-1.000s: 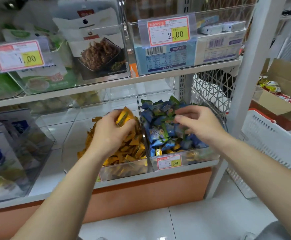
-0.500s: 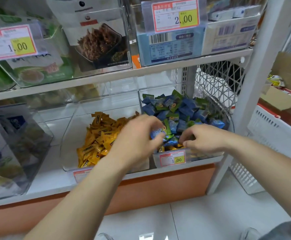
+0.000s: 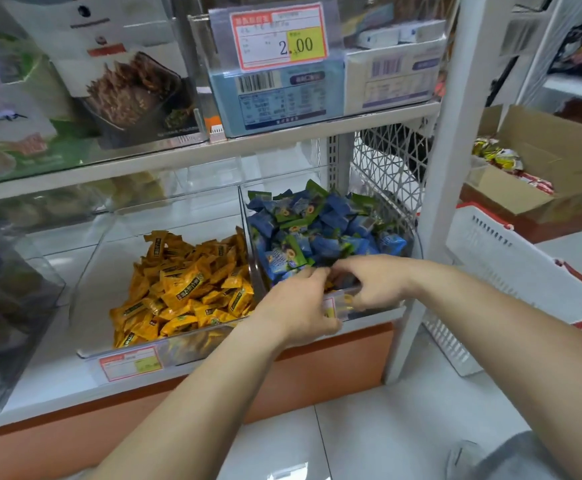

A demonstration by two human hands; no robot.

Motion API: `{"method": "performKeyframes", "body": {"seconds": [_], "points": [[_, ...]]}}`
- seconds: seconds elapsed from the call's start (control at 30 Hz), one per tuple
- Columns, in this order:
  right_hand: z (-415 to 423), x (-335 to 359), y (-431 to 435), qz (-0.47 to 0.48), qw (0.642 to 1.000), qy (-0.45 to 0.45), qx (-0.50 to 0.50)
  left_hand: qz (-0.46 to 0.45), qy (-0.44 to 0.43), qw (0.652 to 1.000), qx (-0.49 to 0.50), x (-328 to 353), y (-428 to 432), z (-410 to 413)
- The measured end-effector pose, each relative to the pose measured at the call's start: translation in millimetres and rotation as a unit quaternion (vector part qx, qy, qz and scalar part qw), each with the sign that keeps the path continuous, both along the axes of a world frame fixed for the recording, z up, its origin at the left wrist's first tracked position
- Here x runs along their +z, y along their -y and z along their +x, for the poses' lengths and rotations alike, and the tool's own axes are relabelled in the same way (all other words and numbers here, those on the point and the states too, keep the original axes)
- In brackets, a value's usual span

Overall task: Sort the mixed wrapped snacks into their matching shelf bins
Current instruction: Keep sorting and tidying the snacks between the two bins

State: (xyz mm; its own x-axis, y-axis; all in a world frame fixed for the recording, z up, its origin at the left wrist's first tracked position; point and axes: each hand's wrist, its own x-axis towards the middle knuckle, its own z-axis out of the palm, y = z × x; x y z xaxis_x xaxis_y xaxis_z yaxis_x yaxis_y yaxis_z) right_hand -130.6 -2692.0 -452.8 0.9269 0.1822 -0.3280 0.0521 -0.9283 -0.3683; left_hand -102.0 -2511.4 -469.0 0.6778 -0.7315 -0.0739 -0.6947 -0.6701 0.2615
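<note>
2 clear bins sit side by side on the lower shelf point(image 3: 57, 382). The left bin point(image 3: 102, 271) holds yellow wrapped snacks point(image 3: 185, 285); the right bin point(image 3: 383, 311) holds blue and green wrapped snacks point(image 3: 317, 233). The left hand point(image 3: 296, 306) and right hand point(image 3: 376, 282) are close together at the right bin's front, fingers curled down among the wrappers. Whether either grips a snack cannot be told.

L bin point(image 3: 88, 271) & R bin point(image 3: 282, 183) are set side by side on lower shelf point(image 3: 50, 386), candies point(image 3: 185, 289) piled in each. L hand point(image 3: 296, 306) & R hand point(image 3: 376, 282) are held at R bin's near edge.
</note>
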Motion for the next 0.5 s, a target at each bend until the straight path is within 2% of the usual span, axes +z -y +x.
{"method": "performKeyframes", "body": {"seconds": [0.07,0.23,0.4,0.5], "points": [[0.4,-3.2,-3.2,-0.033,0.999,0.016,0.007,0.024,-0.007,1.0,0.007,-1.5,4.8,4.4],[-3.9,0.9,-2.4,-0.018,1.0,-0.014,0.019,0.076,-0.008,0.997,0.028,-3.2,15.7,14.9],[-3.2,-5.6,-9.0,-0.081,0.996,-0.023,0.014,0.106,0.014,0.994,0.01,-0.6,17.3,21.0],[-4.1,-5.9,-3.5,-0.061,0.998,-0.017,0.007,0.107,0.017,0.994,0.0,0.7,16.7,20.0]]}}
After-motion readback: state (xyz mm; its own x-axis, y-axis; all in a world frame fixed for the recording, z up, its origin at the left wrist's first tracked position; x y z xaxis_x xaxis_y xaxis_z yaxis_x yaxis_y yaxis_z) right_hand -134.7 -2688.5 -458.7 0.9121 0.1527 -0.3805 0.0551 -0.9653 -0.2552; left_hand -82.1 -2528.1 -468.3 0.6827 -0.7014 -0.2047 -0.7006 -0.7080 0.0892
